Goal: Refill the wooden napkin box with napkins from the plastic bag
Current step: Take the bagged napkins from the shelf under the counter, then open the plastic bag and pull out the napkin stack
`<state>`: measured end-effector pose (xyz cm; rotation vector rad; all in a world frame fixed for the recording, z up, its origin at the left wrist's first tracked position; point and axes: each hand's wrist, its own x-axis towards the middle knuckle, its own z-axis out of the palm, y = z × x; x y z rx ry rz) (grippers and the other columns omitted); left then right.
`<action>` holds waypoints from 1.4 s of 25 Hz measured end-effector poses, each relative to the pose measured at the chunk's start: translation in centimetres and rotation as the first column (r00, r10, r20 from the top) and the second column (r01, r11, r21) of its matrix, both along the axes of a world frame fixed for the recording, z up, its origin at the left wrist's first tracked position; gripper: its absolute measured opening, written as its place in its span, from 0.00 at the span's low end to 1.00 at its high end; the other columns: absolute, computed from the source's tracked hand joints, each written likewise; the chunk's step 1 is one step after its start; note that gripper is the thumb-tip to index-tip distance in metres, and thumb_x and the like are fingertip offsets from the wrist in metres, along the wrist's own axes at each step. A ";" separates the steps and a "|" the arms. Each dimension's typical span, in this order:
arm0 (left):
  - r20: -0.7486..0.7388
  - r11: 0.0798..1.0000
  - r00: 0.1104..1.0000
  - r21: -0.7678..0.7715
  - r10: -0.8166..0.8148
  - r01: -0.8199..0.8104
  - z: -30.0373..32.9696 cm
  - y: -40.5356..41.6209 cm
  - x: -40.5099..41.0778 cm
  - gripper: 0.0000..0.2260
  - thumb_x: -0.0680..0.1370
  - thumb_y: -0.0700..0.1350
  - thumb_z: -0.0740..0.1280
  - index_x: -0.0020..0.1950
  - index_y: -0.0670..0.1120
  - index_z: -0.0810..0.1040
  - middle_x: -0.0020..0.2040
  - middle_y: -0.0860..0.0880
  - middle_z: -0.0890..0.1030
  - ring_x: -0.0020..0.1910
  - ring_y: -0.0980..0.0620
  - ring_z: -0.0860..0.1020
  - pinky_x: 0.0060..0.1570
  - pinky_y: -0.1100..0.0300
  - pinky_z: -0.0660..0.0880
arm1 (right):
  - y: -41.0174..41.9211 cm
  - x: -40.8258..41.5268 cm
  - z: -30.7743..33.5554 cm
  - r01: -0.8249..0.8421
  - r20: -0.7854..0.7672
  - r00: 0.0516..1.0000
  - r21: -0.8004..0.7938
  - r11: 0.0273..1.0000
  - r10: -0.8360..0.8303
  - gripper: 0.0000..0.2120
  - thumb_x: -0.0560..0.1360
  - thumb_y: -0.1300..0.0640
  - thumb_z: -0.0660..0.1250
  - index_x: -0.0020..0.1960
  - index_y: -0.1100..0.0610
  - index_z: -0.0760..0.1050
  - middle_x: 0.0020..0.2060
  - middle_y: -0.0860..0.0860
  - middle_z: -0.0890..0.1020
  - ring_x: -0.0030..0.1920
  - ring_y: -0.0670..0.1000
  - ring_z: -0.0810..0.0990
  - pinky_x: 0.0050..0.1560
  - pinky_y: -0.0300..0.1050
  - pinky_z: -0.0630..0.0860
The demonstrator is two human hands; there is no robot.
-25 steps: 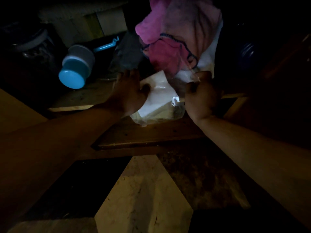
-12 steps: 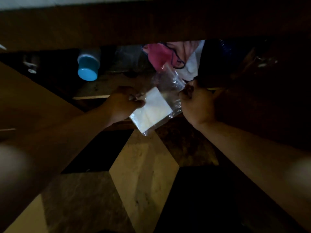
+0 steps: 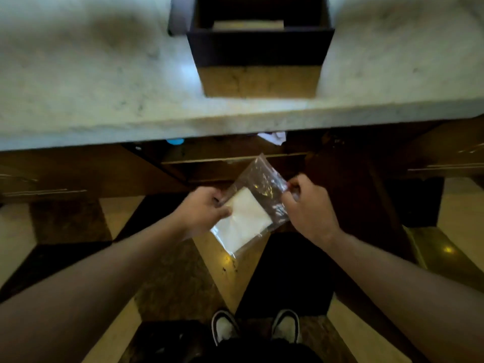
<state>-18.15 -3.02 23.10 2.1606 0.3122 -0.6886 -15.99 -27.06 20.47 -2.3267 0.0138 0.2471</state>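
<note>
A clear plastic bag with a stack of white napkins inside hangs in front of me, below the counter's edge. My left hand grips the bag's left side over the napkins. My right hand pinches the bag's right upper edge. The wooden napkin box, dark at the top and light wood below, stands on the marble counter straight ahead; its top is open and a pale stack shows inside.
An open cabinet lies under the counter, with a blue cup and cloth just visible inside. Cabinet doors stand to the left and right. My shoes are on the patterned tile floor.
My view has risen from the dark cabinet up to the counter top. Both hands drew the bag of napkins out of the cabinet and toward me.
</note>
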 end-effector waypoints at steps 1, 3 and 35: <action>0.017 1.000 1.000 -0.006 -0.003 0.003 2.3 -0.2 -0.9 0.08 0.78 0.46 0.71 0.54 0.44 0.81 0.51 0.44 0.83 0.52 0.46 0.81 0.53 0.46 0.78 | -0.3 -0.9 2.1 0.001 -0.008 1.000 0.048 0.999 0.000 0.03 0.78 0.55 0.65 0.47 0.49 0.73 0.36 0.47 0.81 0.34 0.47 0.82 0.29 0.40 0.76; 0.024 1.000 1.000 -0.019 -0.002 0.002 6.6 -0.4 -2.2 0.08 0.78 0.45 0.70 0.55 0.44 0.81 0.51 0.46 0.83 0.51 0.48 0.81 0.51 0.48 0.79 | -0.8 -1.9 6.2 -0.001 -0.011 1.000 0.126 0.992 0.002 0.03 0.78 0.55 0.66 0.47 0.47 0.74 0.37 0.46 0.82 0.36 0.46 0.83 0.32 0.42 0.80; 0.264 0.970 0.933 -0.052 0.245 -0.239 21.4 16.1 12.4 0.06 0.76 0.46 0.72 0.43 0.45 0.80 0.37 0.52 0.78 0.38 0.51 0.75 0.40 0.58 0.70 | 18.5 16.2 30.5 -0.293 0.324 0.914 0.109 0.950 0.244 0.02 0.75 0.57 0.72 0.45 0.55 0.84 0.30 0.40 0.80 0.30 0.34 0.77 0.34 0.27 0.69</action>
